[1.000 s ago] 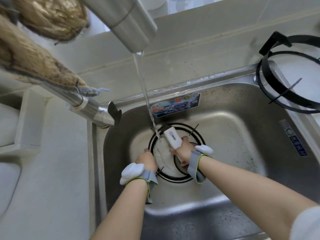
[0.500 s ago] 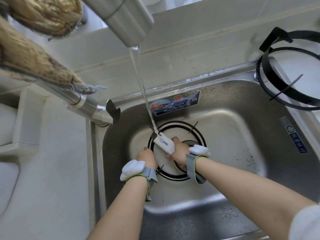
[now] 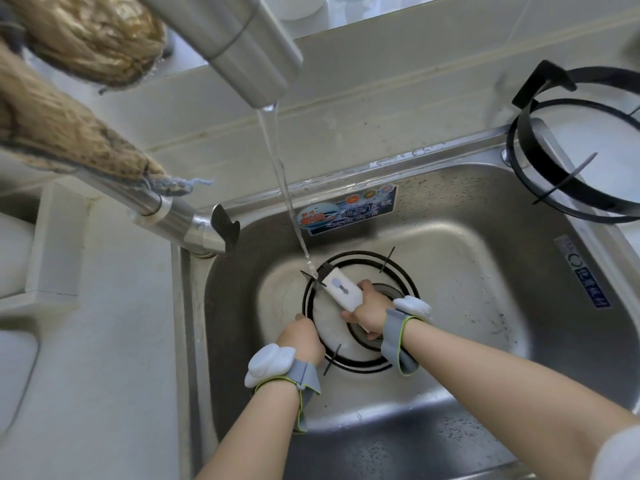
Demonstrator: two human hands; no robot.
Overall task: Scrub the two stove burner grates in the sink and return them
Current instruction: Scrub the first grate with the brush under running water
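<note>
A black ring-shaped burner grate (image 3: 398,268) lies on the bottom of the steel sink (image 3: 485,258), under the running water. My left hand (image 3: 302,337) grips its near-left rim. My right hand (image 3: 367,308) holds a white-handled brush (image 3: 341,287) with its head against the grate's far-left rim, right where the water stream (image 3: 280,174) lands. A second black grate (image 3: 568,147) rests on the sink's far right corner and the counter.
The faucet spout (image 3: 239,43) hangs overhead and its pipe (image 3: 173,216) crosses from the left. Two tan loofah-like scrubbers (image 3: 93,36) hang at upper left. White counter (image 3: 104,358) lies left of the sink. A blue sticker (image 3: 346,211) marks the back wall.
The brush has swung from the grate's far side to its far-left rim, into the water stream. My left hand keeps its hold on the near-left rim.
</note>
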